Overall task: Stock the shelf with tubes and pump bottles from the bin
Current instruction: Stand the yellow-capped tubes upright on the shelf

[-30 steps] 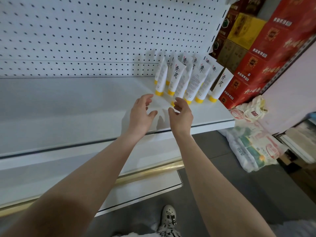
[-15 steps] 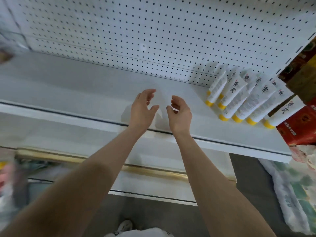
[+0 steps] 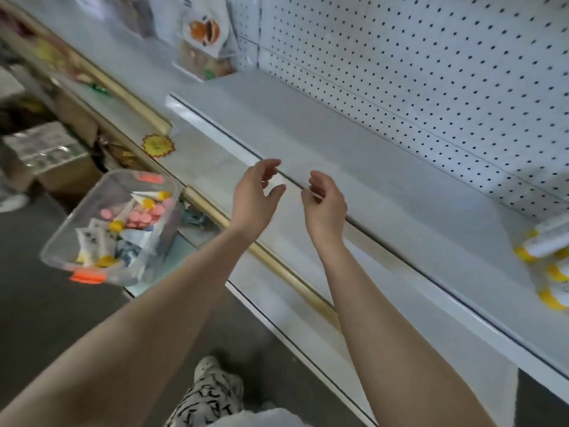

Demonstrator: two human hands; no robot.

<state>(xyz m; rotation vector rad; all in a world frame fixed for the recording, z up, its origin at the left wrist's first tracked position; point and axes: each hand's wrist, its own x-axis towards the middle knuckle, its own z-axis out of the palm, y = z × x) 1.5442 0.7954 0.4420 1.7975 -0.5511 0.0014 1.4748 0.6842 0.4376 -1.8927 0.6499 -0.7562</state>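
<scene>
My left hand point(image 3: 254, 197) and my right hand point(image 3: 324, 208) hover side by side over the front edge of the white shelf point(image 3: 354, 167), fingers loosely curled, holding nothing. A clear plastic bin point(image 3: 78, 220) with orange clips sits low at the left, holding several white tubes with yellow caps point(image 3: 147, 200) and pink-capped items point(image 3: 143, 215). Stocked white tubes with yellow caps point(image 3: 545, 257) stand on the shelf at the far right edge, partly cut off.
A white pegboard point(image 3: 431, 72) backs the shelf. Packaged goods with an orange picture point(image 3: 204, 35) stand at the shelf's far left. A lower shelf with a gold trim rail point(image 3: 277, 266) runs below. Cardboard boxes point(image 3: 46, 152) lie on the dark floor at left.
The view has swung left: the stocked tubes slid to the right edge and the bin came into sight. Both hands drew back from the tubes to the shelf's front edge, still holding nothing.
</scene>
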